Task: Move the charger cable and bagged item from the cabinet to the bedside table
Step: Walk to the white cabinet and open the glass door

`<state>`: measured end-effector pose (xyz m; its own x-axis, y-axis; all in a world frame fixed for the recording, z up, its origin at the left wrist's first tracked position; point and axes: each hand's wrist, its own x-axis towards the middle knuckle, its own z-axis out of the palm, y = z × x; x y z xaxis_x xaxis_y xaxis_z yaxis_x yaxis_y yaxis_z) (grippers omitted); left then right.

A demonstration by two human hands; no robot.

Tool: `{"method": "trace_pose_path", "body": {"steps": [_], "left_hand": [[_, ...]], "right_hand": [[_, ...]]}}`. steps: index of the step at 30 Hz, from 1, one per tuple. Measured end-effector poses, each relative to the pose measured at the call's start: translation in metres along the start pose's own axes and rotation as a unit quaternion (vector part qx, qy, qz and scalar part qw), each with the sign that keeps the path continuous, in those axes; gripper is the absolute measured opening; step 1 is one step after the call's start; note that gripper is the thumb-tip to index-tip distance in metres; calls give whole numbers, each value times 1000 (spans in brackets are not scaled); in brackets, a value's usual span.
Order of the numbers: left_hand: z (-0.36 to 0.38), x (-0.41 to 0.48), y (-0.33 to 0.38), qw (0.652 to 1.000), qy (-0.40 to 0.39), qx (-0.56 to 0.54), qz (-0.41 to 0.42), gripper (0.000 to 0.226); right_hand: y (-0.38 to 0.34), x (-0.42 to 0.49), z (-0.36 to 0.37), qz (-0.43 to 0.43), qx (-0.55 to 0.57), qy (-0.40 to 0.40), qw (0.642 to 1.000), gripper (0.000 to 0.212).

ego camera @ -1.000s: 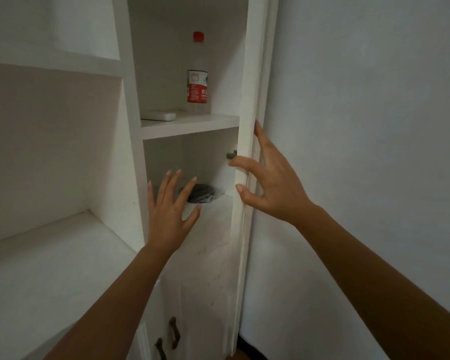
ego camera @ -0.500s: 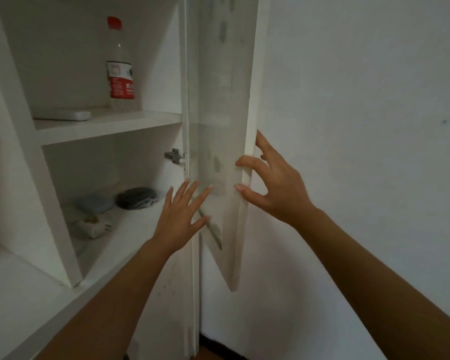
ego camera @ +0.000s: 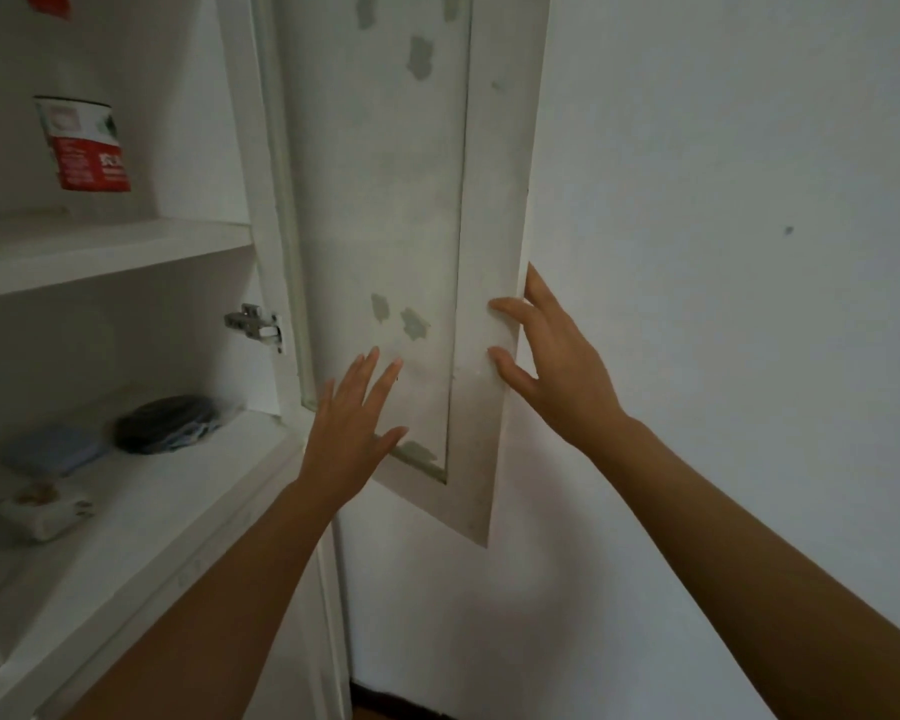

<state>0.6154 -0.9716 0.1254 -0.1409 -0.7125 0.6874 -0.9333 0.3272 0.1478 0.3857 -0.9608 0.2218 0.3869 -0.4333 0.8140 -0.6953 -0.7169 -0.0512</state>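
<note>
The white cabinet door (ego camera: 375, 210) stands swung open to the right. My right hand (ego camera: 546, 366) grips its free edge, thumb and forefinger on the inner face. My left hand (ego camera: 354, 433) is spread flat in front of the door's lower inner panel, holding nothing; I cannot tell whether it touches. On the lower shelf (ego camera: 178, 501) lies a dark coiled item in a clear bag (ego camera: 167, 423). A white charger with its cable (ego camera: 42, 511) lies nearer the front left. Neither hand is near them.
A pale blue object (ego camera: 53, 449) lies between the bag and the charger. A bottle with a red label (ego camera: 84, 142) stands on the upper shelf (ego camera: 115, 252). A metal hinge (ego camera: 253, 322) sits on the cabinet side. A plain white wall (ego camera: 723, 252) fills the right.
The door has swung further open to the right with my right hand on its edge. My left hand rose from the shelf area to the door's inner face. The view shifted right.
</note>
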Motion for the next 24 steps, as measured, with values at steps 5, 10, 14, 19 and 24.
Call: {"method": "trace_pose_path", "body": {"steps": [5,10,14,19,24], "left_hand": [[21,20,5,1000,-1,5,-10,85],[38,35,12,1000,14,3,-11,86],[47,46,13,1000,3,19,-10,88],[51,62,6,999,-17,37,3,84],[53,67,3,999,-8,38,9,79]], "right_hand": [[32,0,13,2,-65,3,998,52],[56,0,22,-21,-193,1,981,60],[73,4,31,3,-235,-49,971,70],[89,17,41,28,-226,-83,970,74],[94,17,49,24,-190,-67,979,75]]}}
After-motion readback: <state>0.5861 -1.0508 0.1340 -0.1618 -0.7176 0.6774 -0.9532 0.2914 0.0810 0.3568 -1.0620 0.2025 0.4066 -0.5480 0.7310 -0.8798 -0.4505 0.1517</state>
